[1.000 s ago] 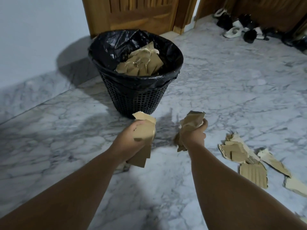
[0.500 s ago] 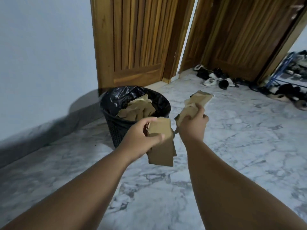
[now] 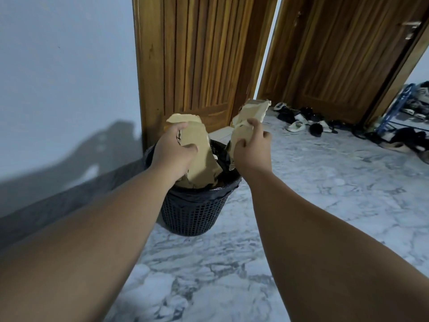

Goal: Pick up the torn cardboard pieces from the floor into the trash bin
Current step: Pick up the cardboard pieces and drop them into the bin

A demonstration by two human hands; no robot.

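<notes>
Marble floor (image 3: 325, 194), my left hand (image 3: 173, 154) and right hand (image 3: 251, 149) over trash bin (image 3: 192, 212), fingers curled gripping cardboard pieces (image 3: 197, 154), positioned to drop in

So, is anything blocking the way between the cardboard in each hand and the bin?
Nothing visible. The left hand grips the left cardboard piece over the open mouth of the trash bin; the right hand holds the right cardboard piece above its right rim. No lid, only the black liner.
</notes>
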